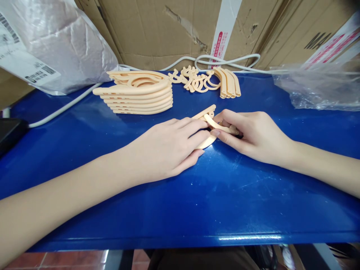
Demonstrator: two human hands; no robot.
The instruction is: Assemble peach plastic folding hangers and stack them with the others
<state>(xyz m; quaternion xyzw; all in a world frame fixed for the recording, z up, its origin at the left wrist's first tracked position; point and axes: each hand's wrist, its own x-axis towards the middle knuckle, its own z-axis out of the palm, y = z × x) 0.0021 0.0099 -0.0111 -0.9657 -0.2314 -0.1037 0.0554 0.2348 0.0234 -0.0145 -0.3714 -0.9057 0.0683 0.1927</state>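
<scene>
Beige plastic parts of a folding clothes hanger lie between my two hands. My left hand (176, 144) rests palm down over the hanger body (208, 142), its fingers closed on it and hiding most of it. Between the thumb and fingers of my right hand (253, 133) is a slim curved hanger arm (218, 125). One end of that arm meets the body near my left fingertips; whether the two are joined I cannot tell.
On the blue table (180, 210), a stack of beige hanger pieces (137, 93) stands at the back. Beside it lie loose hooks (194, 78) and several curved arms (227, 82). A white cable (64, 107), a plastic bag (317, 86), a wrapped parcel (67, 45) and cardboard boxes (157, 33) line the back.
</scene>
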